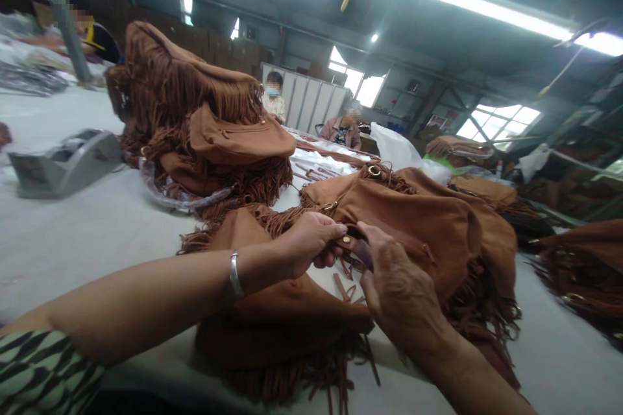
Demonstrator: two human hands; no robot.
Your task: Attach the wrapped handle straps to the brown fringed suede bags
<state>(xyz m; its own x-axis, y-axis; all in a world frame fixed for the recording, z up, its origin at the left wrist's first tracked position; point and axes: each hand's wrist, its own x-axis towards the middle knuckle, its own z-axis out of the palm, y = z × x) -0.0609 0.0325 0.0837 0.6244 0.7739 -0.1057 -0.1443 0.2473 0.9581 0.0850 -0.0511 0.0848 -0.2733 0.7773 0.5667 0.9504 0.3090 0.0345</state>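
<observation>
My left hand, with a silver bracelet on the wrist, pinches one end of a brown leather strap that bears a small gold-coloured stud. On the strap's other side, my right hand grips it with fingers and thumb, and part of the strap is hidden behind them. Both hands are close together above a brown fringed bag lying on the white table. Right behind them rests a larger brown bag with metal rings and a zip.
Fringed bags are piled at the left, beside a grey tape dispenser. More brown bags lie at the right on the white table. People sit farther back, another at the far left.
</observation>
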